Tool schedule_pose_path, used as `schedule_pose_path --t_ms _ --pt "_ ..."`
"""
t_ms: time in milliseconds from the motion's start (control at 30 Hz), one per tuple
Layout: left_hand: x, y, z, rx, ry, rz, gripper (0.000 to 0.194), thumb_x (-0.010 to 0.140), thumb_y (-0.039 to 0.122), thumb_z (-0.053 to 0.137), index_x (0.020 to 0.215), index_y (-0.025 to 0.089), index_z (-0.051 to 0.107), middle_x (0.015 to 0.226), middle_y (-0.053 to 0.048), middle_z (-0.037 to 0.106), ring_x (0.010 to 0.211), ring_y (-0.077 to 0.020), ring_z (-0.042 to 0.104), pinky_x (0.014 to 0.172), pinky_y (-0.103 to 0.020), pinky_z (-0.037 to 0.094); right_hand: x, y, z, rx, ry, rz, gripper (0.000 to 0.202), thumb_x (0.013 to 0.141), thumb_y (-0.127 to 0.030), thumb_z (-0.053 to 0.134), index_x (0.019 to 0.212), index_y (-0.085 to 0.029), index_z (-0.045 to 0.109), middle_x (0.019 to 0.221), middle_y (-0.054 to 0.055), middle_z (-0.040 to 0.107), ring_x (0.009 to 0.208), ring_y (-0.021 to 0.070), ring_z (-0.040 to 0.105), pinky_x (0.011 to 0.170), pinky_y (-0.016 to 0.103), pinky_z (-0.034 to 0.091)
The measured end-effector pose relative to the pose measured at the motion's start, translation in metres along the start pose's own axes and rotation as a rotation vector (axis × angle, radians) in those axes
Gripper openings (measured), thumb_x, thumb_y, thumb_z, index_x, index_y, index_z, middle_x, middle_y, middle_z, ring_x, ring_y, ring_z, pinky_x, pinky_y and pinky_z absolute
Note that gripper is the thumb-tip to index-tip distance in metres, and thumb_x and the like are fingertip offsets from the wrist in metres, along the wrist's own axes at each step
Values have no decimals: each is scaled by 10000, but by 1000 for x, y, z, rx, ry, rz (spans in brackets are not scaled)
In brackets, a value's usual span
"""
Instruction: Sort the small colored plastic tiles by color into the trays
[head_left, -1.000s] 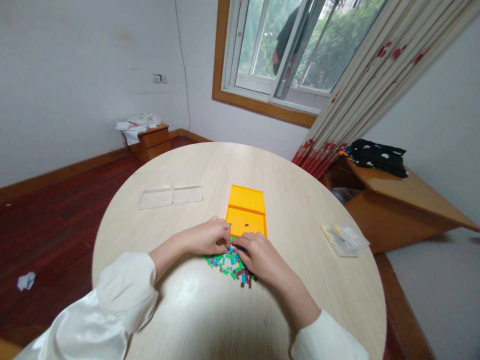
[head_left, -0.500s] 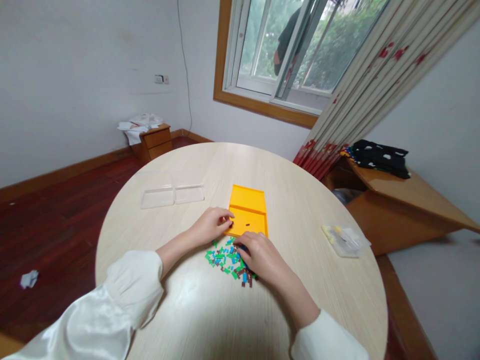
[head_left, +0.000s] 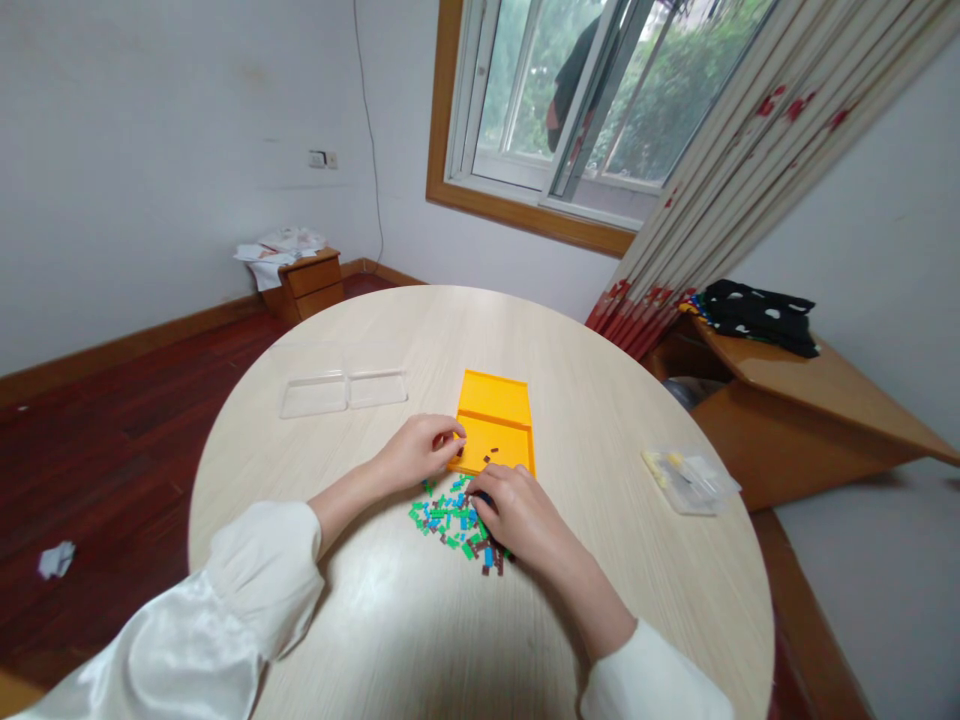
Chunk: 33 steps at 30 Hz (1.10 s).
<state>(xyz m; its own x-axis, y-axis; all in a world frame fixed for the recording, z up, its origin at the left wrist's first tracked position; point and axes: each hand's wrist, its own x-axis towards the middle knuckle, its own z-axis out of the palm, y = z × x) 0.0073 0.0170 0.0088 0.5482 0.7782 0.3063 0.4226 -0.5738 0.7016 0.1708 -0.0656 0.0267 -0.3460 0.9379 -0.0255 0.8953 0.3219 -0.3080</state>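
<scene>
A yellow hinged box lies opened flat on the table, with two small brown bricks in its near half. My left hand reaches over the box's left edge, thumb and fingers pinched at a small brown brick. Just in front of the box spreads a loose pile of tiny green, blue and brown building bricks. My right hand rests over the right side of this pile with its fingers curled together; what is between the fingertips is hidden.
A clear plastic two-part case lies at the table's left. On the right is a clear tray with yellow pieces. Beyond the round table are a wooden desk and a small cabinet. A person shows at the window.
A second brown brick now lies in the yellow box beside the first. My left hand has shifted very slightly left; the right hand stays over the pile.
</scene>
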Motion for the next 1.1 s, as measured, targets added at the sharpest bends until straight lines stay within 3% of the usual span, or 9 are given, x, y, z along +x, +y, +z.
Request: schedule_pose_path --t_ms 333,833,967,1100 --pt "-1 7 -4 91 -136 43 149 805 173 520 745 129 650 624 -1 586 563 -98 486 571 -212 361 1 -4 -2 -53 -2 15 157 838 -120 504 845 -156 658 895 70 672 879 184 583 797 307 311" --pt "-2 6 -4 98 -160 65 150 799 159 510 753 130 649 651 -12 602 586 -105 503 582 -210 367 1 -4 -1 -26 25 2 142 810 -116 521 758 -156 647 831 69 690 824 185 590 757 321 298" --pt "-2 5 -4 86 -159 68 154 792 149 505 746 123 649 635 -11 596 571 -102 498 571 -213 360 0 -1 0 179 143 -13 124 760 -106 545 707 -171 637 767 34 679 781 174 584 770 333 334" --pt "-2 3 -6 60 -179 77 154 775 123 502 763 119 656 628 -11 597 550 -93 484 557 -213 353 1 10 -3 686 300 43 70 710 -173 576 668 -185 631 690 8 648 666 146 562 695 302 410"
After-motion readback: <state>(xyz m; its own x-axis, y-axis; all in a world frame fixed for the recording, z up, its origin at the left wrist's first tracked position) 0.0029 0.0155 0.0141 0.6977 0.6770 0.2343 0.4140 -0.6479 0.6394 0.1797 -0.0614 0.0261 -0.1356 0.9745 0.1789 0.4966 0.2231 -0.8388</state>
